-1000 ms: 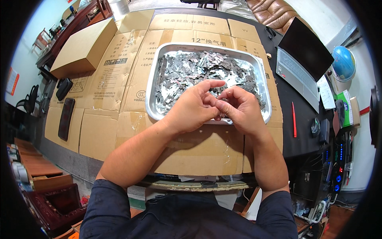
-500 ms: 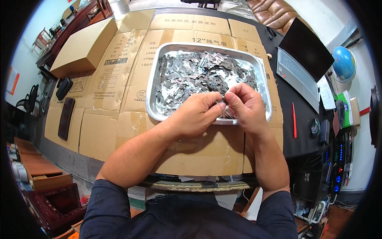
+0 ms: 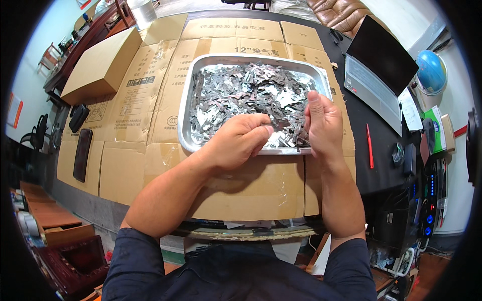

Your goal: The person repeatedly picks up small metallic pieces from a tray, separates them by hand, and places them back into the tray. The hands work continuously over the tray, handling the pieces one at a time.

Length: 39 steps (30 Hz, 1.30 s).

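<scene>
A silvery metal tray [image 3: 185, 120] holds a heap of small flat metal strips [image 3: 236, 95], grey and shiny. Over its front edge my left hand [image 3: 240, 136] is closed, thumb pressed on the curled forefinger; whatever it grips is hidden. My right hand [image 3: 325, 128] is at the tray's front right corner, its fingers curled in and the thumb pointing up. I cannot make out anything in it. A gap separates the two hands, with strips showing between them.
Flattened cardboard [image 3: 125, 165] lies under the tray. At the left are a closed cardboard box [image 3: 100, 65], a black case [image 3: 79, 118] and a dark phone [image 3: 83, 155]. An open laptop [image 3: 374, 90], a red pen [image 3: 369, 145] and a globe [image 3: 432, 72] stand or lie at the right.
My hands were together at the fingertips over the tray's front and are now apart. The right moved right; the left drew slightly left. The whole view shifted a little.
</scene>
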Motion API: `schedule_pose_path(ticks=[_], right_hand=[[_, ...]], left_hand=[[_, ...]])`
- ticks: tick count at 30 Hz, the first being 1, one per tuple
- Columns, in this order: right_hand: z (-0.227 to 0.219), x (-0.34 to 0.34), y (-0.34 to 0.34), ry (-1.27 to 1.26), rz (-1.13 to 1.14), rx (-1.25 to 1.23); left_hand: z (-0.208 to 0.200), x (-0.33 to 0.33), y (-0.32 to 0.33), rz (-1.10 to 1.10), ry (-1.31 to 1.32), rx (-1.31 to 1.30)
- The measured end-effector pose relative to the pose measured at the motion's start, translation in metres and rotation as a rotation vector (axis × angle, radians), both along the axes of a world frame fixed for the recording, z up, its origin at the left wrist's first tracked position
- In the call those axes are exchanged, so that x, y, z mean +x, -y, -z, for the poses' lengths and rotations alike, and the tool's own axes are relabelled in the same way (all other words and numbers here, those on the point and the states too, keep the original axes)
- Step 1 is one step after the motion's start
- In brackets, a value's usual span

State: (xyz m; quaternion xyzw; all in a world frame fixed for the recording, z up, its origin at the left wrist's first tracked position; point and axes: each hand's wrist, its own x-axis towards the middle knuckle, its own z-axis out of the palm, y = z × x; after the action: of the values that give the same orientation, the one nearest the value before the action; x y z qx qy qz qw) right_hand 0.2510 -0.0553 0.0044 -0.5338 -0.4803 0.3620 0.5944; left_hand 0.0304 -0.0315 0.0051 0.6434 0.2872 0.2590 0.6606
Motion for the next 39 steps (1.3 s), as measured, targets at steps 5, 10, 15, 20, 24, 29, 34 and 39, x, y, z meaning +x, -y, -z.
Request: schedule_pose_path(ticks=[5, 10, 15, 20, 24, 29, 34, 39], right_hand=[[0.0, -0.01, 0.0, 0.075, 0.086, 0.113], [-0.006, -0.012, 0.005, 0.22, -0.045, 0.032], [0.001, -0.019, 0.008, 0.152, -0.114, 0.129], [0.004, -0.022, 0.009, 0.198, -0.224, 0.082], [0.0, -0.021, 0.013, 0.194, -0.268, 0.033], [-0.001, -0.019, 0.013, 0.143, -0.313, -0.003], [0.006, -0.023, 0.01, -0.025, -0.17, 0.01], [0.003, -0.018, 0.008, -0.095, -0.126, 0.069]], left_hand=[[0.004, 0.001, -0.002, -0.058, 0.139, -0.053], [0.007, 0.0, -0.005, -0.088, 0.165, -0.071], [0.008, 0.004, -0.002, -0.118, 0.15, -0.013], [0.003, 0.003, 0.002, -0.136, 0.059, 0.128], [0.0, 0.006, 0.004, -0.158, -0.007, 0.313], [-0.001, 0.004, 0.004, -0.13, 0.05, 0.174], [0.004, 0.004, 0.002, -0.105, 0.07, 0.102], [0.01, 0.006, 0.0, -0.17, 0.195, 0.063]])
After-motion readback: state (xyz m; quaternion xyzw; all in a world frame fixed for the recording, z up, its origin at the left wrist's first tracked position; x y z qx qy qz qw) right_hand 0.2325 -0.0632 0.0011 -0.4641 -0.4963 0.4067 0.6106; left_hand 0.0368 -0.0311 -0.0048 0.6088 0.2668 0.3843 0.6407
